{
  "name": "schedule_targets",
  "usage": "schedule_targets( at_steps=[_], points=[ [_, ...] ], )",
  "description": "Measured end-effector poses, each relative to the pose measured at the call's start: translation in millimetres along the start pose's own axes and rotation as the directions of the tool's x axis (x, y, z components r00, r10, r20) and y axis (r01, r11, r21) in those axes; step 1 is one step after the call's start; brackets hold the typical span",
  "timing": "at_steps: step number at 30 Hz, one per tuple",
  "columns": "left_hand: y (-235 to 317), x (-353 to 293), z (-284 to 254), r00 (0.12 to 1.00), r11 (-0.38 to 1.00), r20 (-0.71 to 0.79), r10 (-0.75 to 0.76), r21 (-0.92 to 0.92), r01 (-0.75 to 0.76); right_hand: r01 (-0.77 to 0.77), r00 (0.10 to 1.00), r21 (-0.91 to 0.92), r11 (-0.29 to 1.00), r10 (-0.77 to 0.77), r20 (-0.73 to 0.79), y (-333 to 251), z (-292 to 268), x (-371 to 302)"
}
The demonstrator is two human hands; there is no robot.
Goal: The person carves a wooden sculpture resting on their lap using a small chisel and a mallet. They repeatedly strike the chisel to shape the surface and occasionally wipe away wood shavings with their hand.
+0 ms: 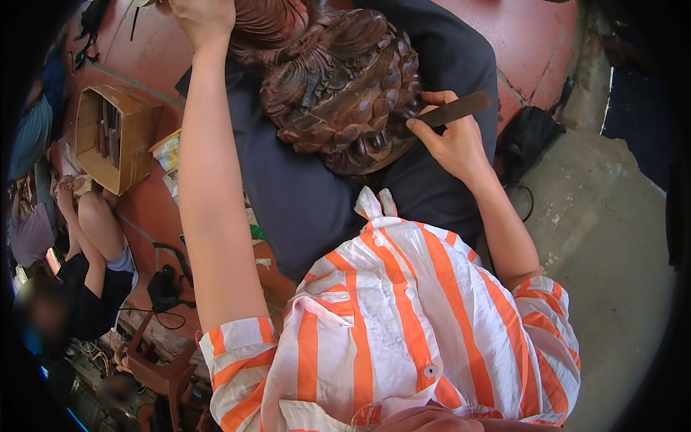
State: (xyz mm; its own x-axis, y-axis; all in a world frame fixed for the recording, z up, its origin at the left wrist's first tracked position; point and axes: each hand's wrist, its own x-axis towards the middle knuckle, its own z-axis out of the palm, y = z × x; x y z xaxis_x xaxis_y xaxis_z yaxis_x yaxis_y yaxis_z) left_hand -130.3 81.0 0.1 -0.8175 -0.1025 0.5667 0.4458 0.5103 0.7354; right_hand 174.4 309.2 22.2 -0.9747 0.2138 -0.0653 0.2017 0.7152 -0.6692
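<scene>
1. Dark reddish-brown carved wooden sculpture (345,93): lies across the wearer's lap, on dark navy trousers (277,194). Tiers of rounded, petal-like lobes run round its lower end; fine folded grooves show further up. Its top runs past the upper edge of view.
2. Right hand (455,137): just right of the sculpture, at the lobed tiers. Grip closed on a flat, narrow brown strip (461,109), thumb laid along its near end, fingers beneath. Far end sticks out away from the sculpture. Can't tell if the near end touches wood.
3. Left hand (205,18): upper left of the sculpture, arm straight, cut by the view edge. Can't tell how far open it is or what it holds.
4. Left of the sculpture: open brown cardboard box (137,137) with long, thin tools (108,129) inside, on red square floor tiles (147,209).
5. Further left and below the sculpture: seated co-worker in black clothing (86,302), bare knees bent, hands together.
6. Right of the sculpture: crumpled black bag (531,140), beside a rough grey concrete slab (604,237).
7. Below the sculpture: wearer's orange-and-white striped shirt (403,309).
</scene>
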Motion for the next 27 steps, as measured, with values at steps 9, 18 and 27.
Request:
schedule_targets(
  at_steps=[9,18,27],
  points=[
    [14,1,-2,0.998,0.999,0.066,-0.02,-0.028,0.022,-0.086,0.984,0.37,0.925,0.137,-0.113,0,-31,-8],
    [-2,0,3,0.998,0.999,-0.044,0.037,0.033,-0.036,-0.147,0.965,0.597,0.789,0.246,-0.087,-10,-54,-34],
    [6,0,-1,1.0,1.0,0.015,-0.006,0.011,0.006,-0.273,0.962,0.326,0.905,0.259,0.086,10,3,-13]
  ],
)
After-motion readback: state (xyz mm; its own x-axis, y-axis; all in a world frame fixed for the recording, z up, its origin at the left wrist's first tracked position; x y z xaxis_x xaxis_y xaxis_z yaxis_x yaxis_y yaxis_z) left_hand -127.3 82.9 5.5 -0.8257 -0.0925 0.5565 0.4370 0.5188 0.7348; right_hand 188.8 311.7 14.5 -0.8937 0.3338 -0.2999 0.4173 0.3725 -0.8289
